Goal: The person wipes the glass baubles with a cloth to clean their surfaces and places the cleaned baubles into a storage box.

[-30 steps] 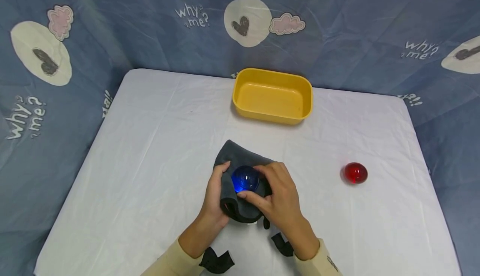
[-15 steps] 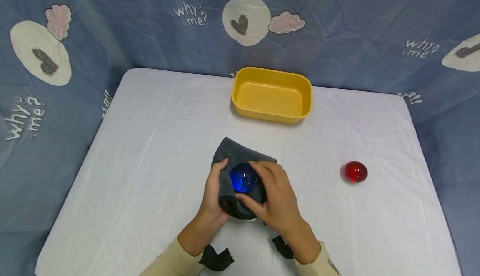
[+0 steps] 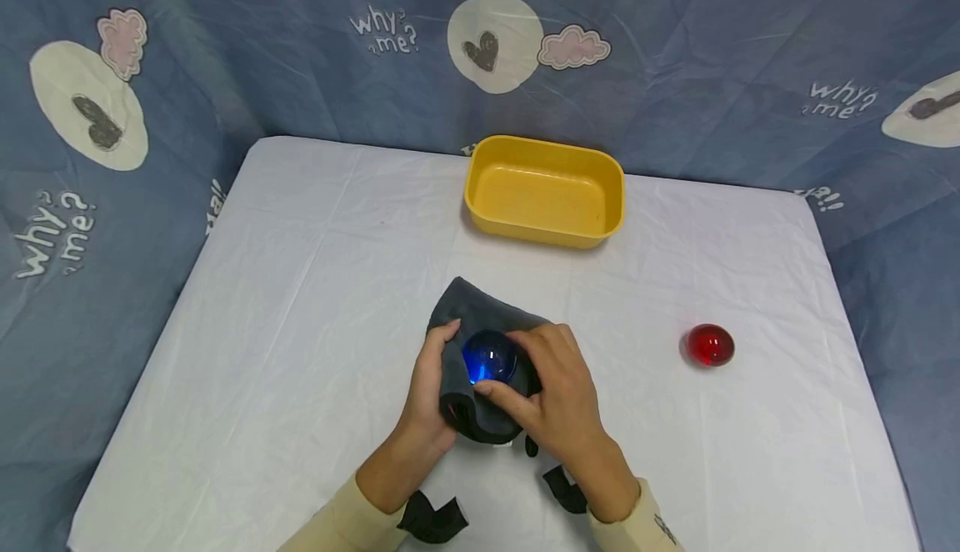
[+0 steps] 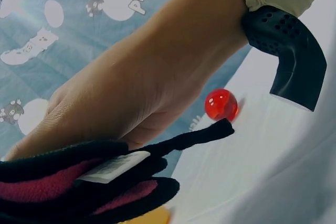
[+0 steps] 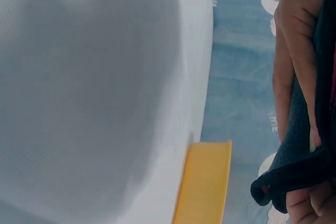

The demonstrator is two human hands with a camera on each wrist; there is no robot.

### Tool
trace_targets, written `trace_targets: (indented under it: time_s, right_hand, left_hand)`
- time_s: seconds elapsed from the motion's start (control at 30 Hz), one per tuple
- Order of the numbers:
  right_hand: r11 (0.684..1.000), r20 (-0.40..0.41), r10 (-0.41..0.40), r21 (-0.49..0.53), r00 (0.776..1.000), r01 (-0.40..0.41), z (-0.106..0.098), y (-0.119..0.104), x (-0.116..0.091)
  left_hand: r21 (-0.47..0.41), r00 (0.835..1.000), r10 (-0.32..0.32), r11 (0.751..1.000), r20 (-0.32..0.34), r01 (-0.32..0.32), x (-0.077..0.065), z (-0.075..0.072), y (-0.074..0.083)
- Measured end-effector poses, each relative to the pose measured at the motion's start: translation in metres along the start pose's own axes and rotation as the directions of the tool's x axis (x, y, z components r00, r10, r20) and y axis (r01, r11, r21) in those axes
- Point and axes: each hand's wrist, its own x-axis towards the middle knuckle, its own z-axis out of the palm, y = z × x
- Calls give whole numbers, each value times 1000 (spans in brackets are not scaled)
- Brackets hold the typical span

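"Looking at the left hand, what does it hold?"
"It grips the dark grey cloth, thumb lying on the upper side"
"And the right hand?"
"Its thumb and fingers hold the blue ball upon this cloth; the red ball lies well apart, at right on the white table"
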Motion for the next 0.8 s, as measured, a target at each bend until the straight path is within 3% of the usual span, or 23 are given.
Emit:
trace_targets:
  time_s: [0.2, 0.4, 0.57, 0.8]
  right_hand:
    - [999, 35, 43, -23, 998, -42, 0, -1, -1]
    - [998, 102, 56, -14, 993, -55, 0, -2, -5]
    - [1000, 77, 12, 25, 997, -14, -3, -3, -3]
    - [999, 57, 6, 37, 998, -8, -7, -4, 1]
  left_hand:
    - [0, 1000, -14, 1000, 3, 14, 0, 1, 0]
    - [-5, 1000, 21, 1000, -18, -21, 2, 0, 2]
    - [-30, 999, 37, 999, 10, -36, 3, 0, 2]
    - [-25, 1000, 30, 999, 1, -30, 1, 2, 1]
